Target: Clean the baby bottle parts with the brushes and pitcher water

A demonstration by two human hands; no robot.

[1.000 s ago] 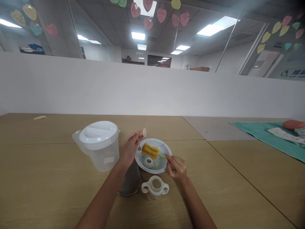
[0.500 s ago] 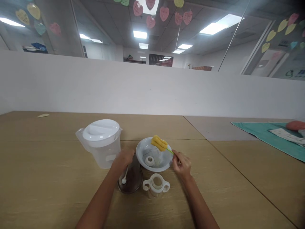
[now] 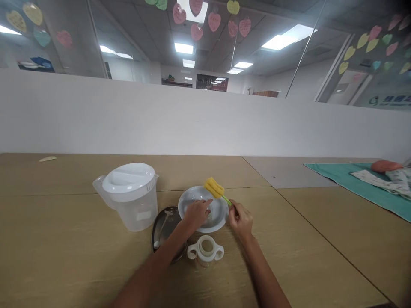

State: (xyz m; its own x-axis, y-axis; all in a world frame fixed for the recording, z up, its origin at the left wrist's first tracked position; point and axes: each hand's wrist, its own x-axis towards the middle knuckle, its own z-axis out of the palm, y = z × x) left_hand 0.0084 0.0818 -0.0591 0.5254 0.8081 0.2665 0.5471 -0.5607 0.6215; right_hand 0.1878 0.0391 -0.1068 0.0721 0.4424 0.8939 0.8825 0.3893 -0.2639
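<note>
Blue lettering [image 3: 397, 99] on the glass, too blurred to read! Right hand [image 3: 241, 220] pinched closed on the green-handled sponge brush [image 3: 214, 188], its yellow head above the white bowl [image 3: 184, 199]; left hand [image 3: 196, 214] reaches over the bowl, fingers partly spread, grip unclear.

The left hand [image 3: 196, 214] hides much of the bowl's [image 3: 222, 214] inside, its forearm covers part of the tray [image 3: 169, 226] beneath, and the cloth [image 3: 335, 172] far right of both hands runs out of view.

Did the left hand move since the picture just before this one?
Yes. The left hand moved right, away from the pitcher; now it's over the white bowl.
</note>
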